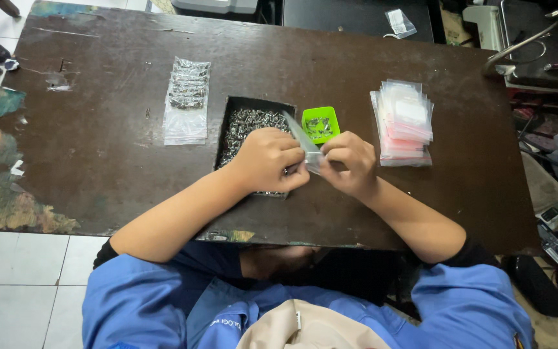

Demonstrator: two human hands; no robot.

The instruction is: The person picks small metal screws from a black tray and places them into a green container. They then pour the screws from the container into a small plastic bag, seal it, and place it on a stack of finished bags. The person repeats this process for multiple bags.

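Head view looks down on a worn dark brown desk (pixel 111 129), scratched and with paint flaking along its left edge. Both hands meet near the middle of the front edge: the left hand (pixel 267 158) and the right hand (pixel 350 161) are each pinched shut on one small clear plastic bag (pixel 306 143), thin, glossy and slightly crumpled, held tilted between them. Judging by the grip at the bag's lower end, they seem to be working its mouth, opening or sealing it; which one I cannot tell. That step calls for a fine, even pinch with both sets of fingertips. Under the left hand sits a black rectangular tray (pixel 240 126) heaped with small shiny metal parts. Just beyond the bag stands a bright green plastic dish (pixel 321 124), square with rounded corners, holding a few of the same parts. Toward the right edge lies a stack of empty bags (pixel 403 123), flat and slippery-looking; toward the left lies a filled bag (pixel 187 97)
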